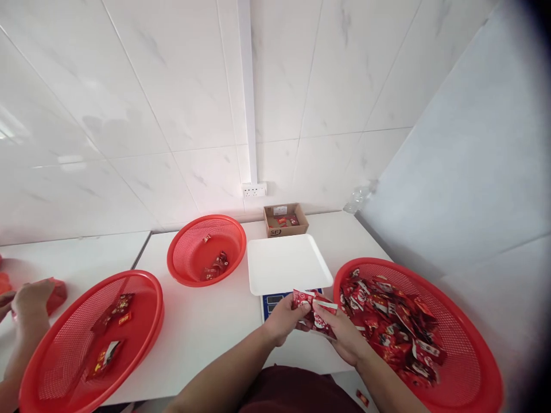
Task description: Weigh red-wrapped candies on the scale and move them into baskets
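Note:
My left hand (284,319) and my right hand (342,338) are closed together on a few small red snack packets (315,310), held just in front of the scale's blue display. The scale (287,265) has a bare white weighing tray. To my right a large red mesh basket (469,367) is heaped with several red packets (391,327).
A red basket (142,321) at the left holds a few packets. A smaller red basket (206,250) sits behind it with a few more. A small cardboard box (285,220) stands by the wall under a socket. Another person's hand (30,299) rests at the far left.

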{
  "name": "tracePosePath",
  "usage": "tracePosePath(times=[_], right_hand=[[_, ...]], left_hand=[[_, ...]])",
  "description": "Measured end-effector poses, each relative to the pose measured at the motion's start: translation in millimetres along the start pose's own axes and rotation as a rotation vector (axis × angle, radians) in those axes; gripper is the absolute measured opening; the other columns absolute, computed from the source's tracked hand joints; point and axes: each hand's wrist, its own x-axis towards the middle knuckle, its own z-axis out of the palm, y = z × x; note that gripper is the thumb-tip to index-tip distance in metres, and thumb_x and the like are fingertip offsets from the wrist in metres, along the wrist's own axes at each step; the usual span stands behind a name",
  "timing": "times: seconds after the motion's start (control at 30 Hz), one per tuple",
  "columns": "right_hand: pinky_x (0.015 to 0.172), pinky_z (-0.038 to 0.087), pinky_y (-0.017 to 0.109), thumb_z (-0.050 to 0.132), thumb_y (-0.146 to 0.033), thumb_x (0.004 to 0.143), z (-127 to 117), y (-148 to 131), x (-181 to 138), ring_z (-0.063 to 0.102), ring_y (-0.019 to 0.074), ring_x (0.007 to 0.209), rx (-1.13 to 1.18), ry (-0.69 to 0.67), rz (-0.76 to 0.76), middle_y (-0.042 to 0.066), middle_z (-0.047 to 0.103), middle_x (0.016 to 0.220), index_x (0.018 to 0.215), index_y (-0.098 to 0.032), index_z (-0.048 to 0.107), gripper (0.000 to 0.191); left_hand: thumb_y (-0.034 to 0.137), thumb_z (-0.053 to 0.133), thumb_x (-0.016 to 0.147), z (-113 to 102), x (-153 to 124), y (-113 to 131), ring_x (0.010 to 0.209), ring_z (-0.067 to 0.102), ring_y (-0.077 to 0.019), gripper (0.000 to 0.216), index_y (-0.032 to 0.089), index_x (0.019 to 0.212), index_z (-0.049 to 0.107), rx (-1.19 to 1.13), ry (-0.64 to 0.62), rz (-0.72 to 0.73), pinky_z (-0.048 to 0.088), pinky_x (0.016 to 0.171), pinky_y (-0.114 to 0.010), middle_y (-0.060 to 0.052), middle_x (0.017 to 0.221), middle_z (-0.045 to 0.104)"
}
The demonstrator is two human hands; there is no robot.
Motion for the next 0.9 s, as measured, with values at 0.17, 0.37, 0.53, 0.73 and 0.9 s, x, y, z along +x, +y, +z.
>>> tracePosePath(times=[0.17,0.37,0.53,0.73,0.9], right_hand=[[0.063,0.055,0.028,0.075,-0.035,0.065,-11,5,0,0.067,0.0166,0.072,0.021,0.136,0.017,0.003,0.072,0.084,0.095,-0.021,0.061,0.036],[0.062,0.056,0.028,0.078,-0.029,0.061,-27,10,-1,0.066,0.015,0.068,0.08,0.25,0.04,0.0,0.07,0.079,0.092,-0.022,0.061,0.037],[0.064,0.054,0.029,0.078,-0.033,0.06,-22,10,-8,0.064,0.0156,0.074,0.037,0.217,0.011,0.002,0.068,0.089,0.094,-0.022,0.061,0.04],[0.059,0.048,0.027,0.074,-0.045,0.061,-6,7,-17,0.061,0.0146,0.073,-0.261,0.001,-0.057,0.002,0.065,0.088,0.106,-0.022,0.056,0.054],[0.056,0.046,0.026,0.07,-0.05,0.061,-3,8,-18,0.058,0.0138,0.069,-0.377,0.028,-0.065,0.0,0.062,0.081,0.105,-0.022,0.056,0.054]], left_hand=[[0.048,0.066,0.071,-13,7,2,0.066,0.059,-0.0112,0.042,0.017,0.096,0.053,-0.195,0.171,-0.067,0.048,0.062,-0.025,-0.003,0.083,0.062],[0.036,0.067,0.075,-43,22,30,0.084,0.063,-0.0148,0.063,0.025,0.128,0.033,-0.35,0.299,-0.037,0.048,0.08,-0.03,-0.008,0.109,0.058],[0.044,0.063,0.076,-29,12,26,0.093,0.06,-0.0197,0.071,0.029,0.134,0.027,-0.143,0.316,-0.131,0.046,0.081,-0.034,-0.012,0.121,0.051],[0.047,0.06,0.077,2,0,-8,0.068,0.06,-0.0139,0.037,0.022,0.104,0.055,-0.229,-0.09,-0.303,0.047,0.07,-0.033,-0.004,0.091,0.063],[0.046,0.06,0.078,1,3,-14,0.069,0.061,-0.0152,0.034,0.021,0.1,0.056,-0.321,-0.06,-0.344,0.047,0.071,-0.032,-0.004,0.09,0.065]])
